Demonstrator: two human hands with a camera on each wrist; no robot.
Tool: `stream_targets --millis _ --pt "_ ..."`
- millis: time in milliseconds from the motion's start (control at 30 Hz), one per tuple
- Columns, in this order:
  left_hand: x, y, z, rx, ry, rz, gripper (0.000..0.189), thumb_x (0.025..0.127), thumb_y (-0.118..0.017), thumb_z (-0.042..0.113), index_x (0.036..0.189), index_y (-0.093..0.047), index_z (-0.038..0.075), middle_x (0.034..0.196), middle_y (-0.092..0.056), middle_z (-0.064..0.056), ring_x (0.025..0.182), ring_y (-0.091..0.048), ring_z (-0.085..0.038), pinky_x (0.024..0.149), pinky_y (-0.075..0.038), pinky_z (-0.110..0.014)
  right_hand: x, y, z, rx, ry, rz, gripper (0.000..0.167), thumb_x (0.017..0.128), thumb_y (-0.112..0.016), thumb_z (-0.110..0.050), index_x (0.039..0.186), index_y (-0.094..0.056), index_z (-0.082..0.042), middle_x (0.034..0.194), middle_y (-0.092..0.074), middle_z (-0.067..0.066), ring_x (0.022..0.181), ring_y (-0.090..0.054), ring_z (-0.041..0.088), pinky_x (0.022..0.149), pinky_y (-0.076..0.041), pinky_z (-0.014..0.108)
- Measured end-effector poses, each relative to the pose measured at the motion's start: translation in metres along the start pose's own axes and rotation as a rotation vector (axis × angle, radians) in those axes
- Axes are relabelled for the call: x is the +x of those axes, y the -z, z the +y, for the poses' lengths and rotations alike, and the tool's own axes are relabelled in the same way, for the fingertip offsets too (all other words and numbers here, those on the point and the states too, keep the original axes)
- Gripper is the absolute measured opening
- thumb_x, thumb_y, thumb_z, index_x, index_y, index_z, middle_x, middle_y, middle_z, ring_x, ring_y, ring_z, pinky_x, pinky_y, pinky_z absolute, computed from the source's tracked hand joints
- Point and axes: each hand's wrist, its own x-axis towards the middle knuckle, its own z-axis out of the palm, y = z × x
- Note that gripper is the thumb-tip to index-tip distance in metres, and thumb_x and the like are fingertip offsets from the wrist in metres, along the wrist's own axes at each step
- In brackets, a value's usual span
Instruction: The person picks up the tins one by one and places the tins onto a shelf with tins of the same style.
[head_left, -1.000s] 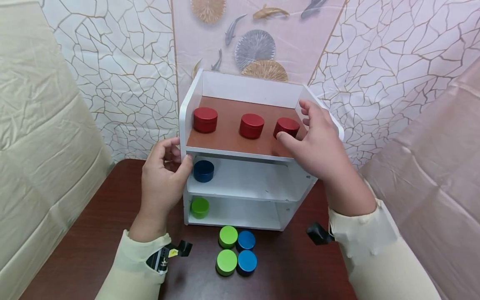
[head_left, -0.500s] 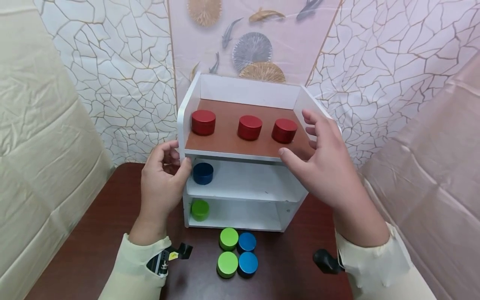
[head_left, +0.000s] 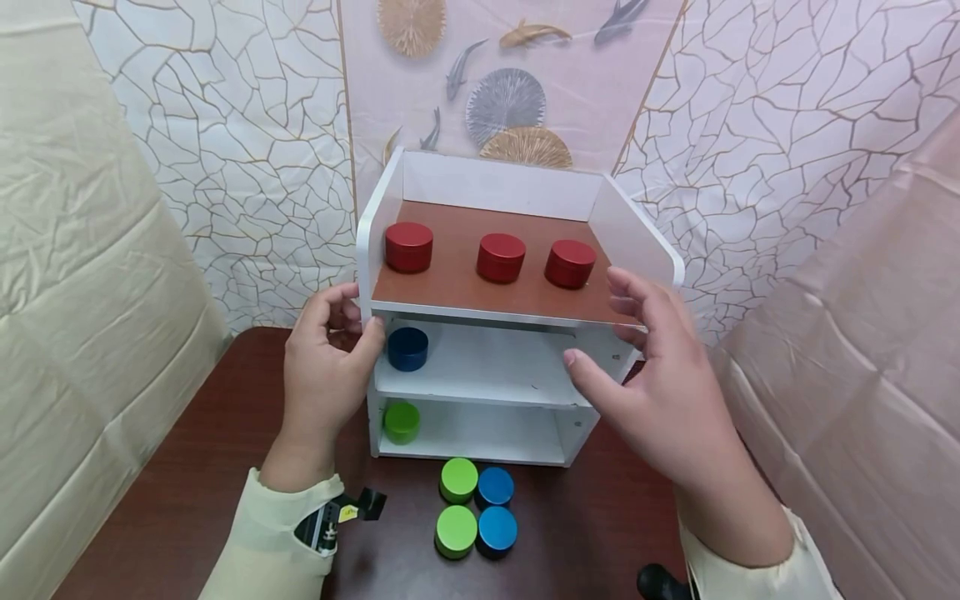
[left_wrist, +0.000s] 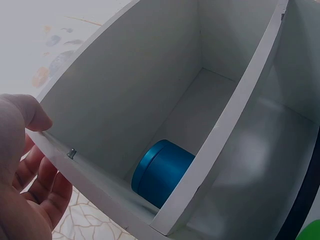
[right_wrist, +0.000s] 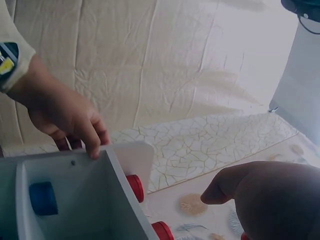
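My left hand [head_left: 326, 371] grips the left side panel of a small white shelf unit [head_left: 480, 362], thumb at the front edge and fingers curled along the outer face, as the left wrist view shows too. Holding nothing, my right hand [head_left: 667, 383] hovers before the unit's right side, thumb and fingers spread apart. Along the brown top stand a left red tin [head_left: 408, 248], a middle red tin [head_left: 501, 258] and a right red tin [head_left: 570, 265], the last one nearest my right fingers. A blue tin [left_wrist: 162, 172] sits at the left of the middle shelf.
On the bottom shelf, at the left, stands a green tin [head_left: 401, 422]. Two lime green tins [head_left: 456, 531] and two blue tins [head_left: 497, 531] form a block on the dark red table [head_left: 247, 467] in front. Patterned cloth [head_left: 240, 150] hangs behind the unit.
My right hand has let go of the right red tin and drawn back, down toward me. The left hand keeps its place on the side panel.
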Motion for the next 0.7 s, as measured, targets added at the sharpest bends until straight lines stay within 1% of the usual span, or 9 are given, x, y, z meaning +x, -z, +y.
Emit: stream_targets --millis 100,200,267,367,433,500,567,700 --pt "0.000 0.000 0.000 0.000 0.000 0.001 0.044 0.104 -0.077 0.020 0.146 -0.067 0.013 0.114 -0.063 -0.006 0.102 -0.061 -0.014 0.084 -0.056 -0.016 -0.010 -0.003 0.002 -0.005 -0.003 -0.012 0.089 0.094 -0.091 -0.027 0.170 -0.044 -0.030 0.164 -0.052 0.004 0.140 -0.061 0.033 0.105 -0.063 0.053" --pt "0.000 -0.001 0.000 0.001 0.000 0.001 0.044 0.104 -0.077 0.020 0.146 -0.067 0.013 0.114 -0.062 -0.006 0.102 -0.061 -0.014 0.084 -0.056 -0.016 -0.019 -0.007 0.004 -0.018 -0.016 -0.021 0.091 0.092 -0.093 -0.029 0.169 -0.045 -0.032 0.163 -0.054 0.002 0.136 -0.064 0.030 0.097 -0.062 0.038" --pt "0.000 -0.001 0.000 0.000 -0.001 0.001 0.044 0.104 -0.077 0.020 0.146 -0.067 0.013 0.114 -0.063 -0.006 0.102 -0.061 -0.014 0.084 -0.056 -0.016 -0.025 -0.010 0.005 -0.009 -0.016 -0.027 0.090 0.090 -0.094 -0.028 0.168 -0.047 -0.031 0.160 -0.056 0.000 0.134 -0.064 0.027 0.099 -0.060 0.029" --pt "0.000 -0.001 0.000 -0.004 -0.001 0.003 0.044 0.104 -0.077 0.020 0.146 -0.067 0.013 0.114 -0.063 -0.006 0.102 -0.061 -0.014 0.084 -0.056 -0.016 -0.032 -0.016 0.010 0.051 0.007 -0.024 0.089 0.089 -0.096 -0.021 0.165 -0.051 -0.027 0.155 -0.058 -0.001 0.133 -0.063 0.022 0.103 -0.055 0.015" --pt "-0.001 -0.001 -0.001 -0.005 -0.001 0.004 0.044 0.104 -0.077 0.020 0.146 -0.067 0.013 0.114 -0.063 -0.006 0.102 -0.061 -0.014 0.084 -0.056 -0.016 -0.036 -0.020 0.014 0.089 0.023 -0.023 0.087 0.088 -0.096 -0.016 0.164 -0.053 -0.027 0.152 -0.059 -0.002 0.133 -0.061 0.019 0.106 -0.051 0.008" --pt "0.000 -0.001 -0.001 -0.005 -0.002 0.004 0.043 0.104 -0.077 0.020 0.146 -0.067 0.013 0.113 -0.063 -0.006 0.101 -0.061 -0.014 0.084 -0.056 -0.017 -0.040 -0.023 0.018 0.119 0.029 -0.029 0.087 0.088 -0.095 -0.012 0.163 -0.054 -0.027 0.150 -0.059 -0.002 0.133 -0.060 0.018 0.107 -0.051 0.008" --pt "0.000 -0.001 -0.001 -0.004 -0.004 0.004 0.043 0.104 -0.077 0.020 0.145 -0.067 0.013 0.113 -0.063 -0.006 0.101 -0.061 -0.014 0.084 -0.056 -0.017 -0.044 -0.026 0.022 0.126 0.021 -0.043 0.087 0.088 -0.095 -0.012 0.162 -0.053 -0.028 0.150 -0.059 -0.002 0.133 -0.060 0.017 0.107 -0.052 0.009" --pt "0.000 -0.001 -0.001 -0.005 -0.004 0.006 0.044 0.104 -0.078 0.021 0.146 -0.067 0.013 0.113 -0.063 -0.006 0.101 -0.061 -0.014 0.084 -0.056 -0.017 -0.053 -0.032 0.032 0.116 -0.021 -0.091 0.084 0.090 -0.095 -0.018 0.161 -0.053 -0.029 0.151 -0.059 -0.003 0.132 -0.064 0.021 0.102 -0.057 0.016"
